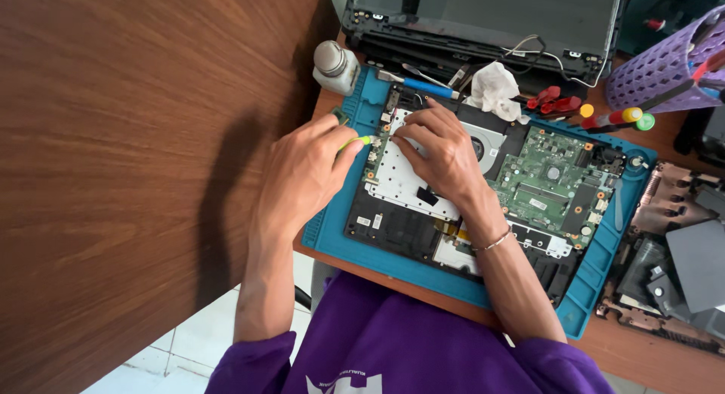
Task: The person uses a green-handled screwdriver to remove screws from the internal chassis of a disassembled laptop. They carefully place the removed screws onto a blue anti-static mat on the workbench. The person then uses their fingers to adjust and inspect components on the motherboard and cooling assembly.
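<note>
**Opened laptop: work at the left edge of the board**

At the laptop's left edge, the left hand has its grip clenched on a green-tipped tool, tip touching the opened laptop chassis. The right hand presses flat on the white panel, grasping nothing. Judged step: working a small fastener or connector; it calls for steady tip placement. Chassis lies on the blue mat on the desk.

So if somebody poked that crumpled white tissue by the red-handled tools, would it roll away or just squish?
The crumpled white tissue would probably squish: its soft, irregular folds look floppy, not stiff. It seems very light for its size, so a nudge would likely slide it rather than roll it. It may snag on the red-handled tools right beside it.
</note>
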